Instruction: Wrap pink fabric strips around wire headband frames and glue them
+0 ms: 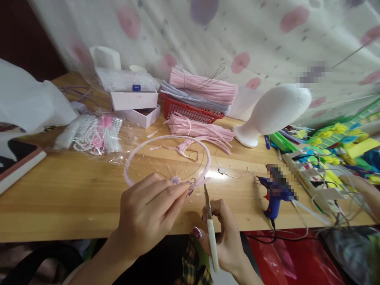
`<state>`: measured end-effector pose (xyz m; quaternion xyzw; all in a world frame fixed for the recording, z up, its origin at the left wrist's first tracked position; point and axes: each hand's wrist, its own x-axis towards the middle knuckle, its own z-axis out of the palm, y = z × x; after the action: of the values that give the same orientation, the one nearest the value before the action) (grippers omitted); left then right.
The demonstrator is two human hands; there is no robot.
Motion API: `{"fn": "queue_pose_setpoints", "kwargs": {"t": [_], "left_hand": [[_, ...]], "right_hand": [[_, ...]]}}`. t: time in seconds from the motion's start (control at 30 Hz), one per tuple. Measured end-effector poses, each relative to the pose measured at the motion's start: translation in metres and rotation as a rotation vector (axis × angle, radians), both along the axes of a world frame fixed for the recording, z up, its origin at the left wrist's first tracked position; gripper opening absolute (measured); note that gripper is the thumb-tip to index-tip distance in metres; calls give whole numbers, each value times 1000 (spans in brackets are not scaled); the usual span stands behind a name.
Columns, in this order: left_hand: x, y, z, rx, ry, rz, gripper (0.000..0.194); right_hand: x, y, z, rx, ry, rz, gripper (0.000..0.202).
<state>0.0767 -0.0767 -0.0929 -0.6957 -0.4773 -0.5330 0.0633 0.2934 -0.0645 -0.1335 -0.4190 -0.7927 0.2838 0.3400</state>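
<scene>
My left hand [148, 211] is closed in a pinch on the near side of a hoop [178, 137] wrapped in pale pink ribbon. A loose pink ribbon end [202, 182] sticks out to the right of its fingertips. Thin wires and a small purple flower-like piece [175, 180] show inside the ring, partly behind the fingers. In my right hand [228, 233] is a pair of scissors [211, 237] with white handles, its blades pointing up beside the ribbon end. Whether the blades touch the ribbon I cannot tell.
Right of my hands stands a blue glue gun [274, 198] with its cable. Behind are pink strip bundles [202, 128], a red basket [190, 111] and a white mannequin head [276, 111]. Bagged beads [95, 132] lie left. Another person's arm [363, 192] reaches in at far right.
</scene>
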Motion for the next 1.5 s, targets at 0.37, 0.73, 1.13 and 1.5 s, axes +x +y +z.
{"fn": "queue_pose_setpoints", "kwargs": {"t": [0.37,0.73,1.13,1.5], "left_hand": [[6,0,8,-50,-83,-1,12],[17,2,15,-24,-86,46,11],[15,8,12,46,13,140,9],[11,18,5,98,12,189,11]], "right_hand": [[-9,14,9,448,-184,-116,23],[-8,16,20,469,-144,-146,28],[-4,22,25,533,-311,-225,26],[4,50,31,572,-323,-291,26]]}}
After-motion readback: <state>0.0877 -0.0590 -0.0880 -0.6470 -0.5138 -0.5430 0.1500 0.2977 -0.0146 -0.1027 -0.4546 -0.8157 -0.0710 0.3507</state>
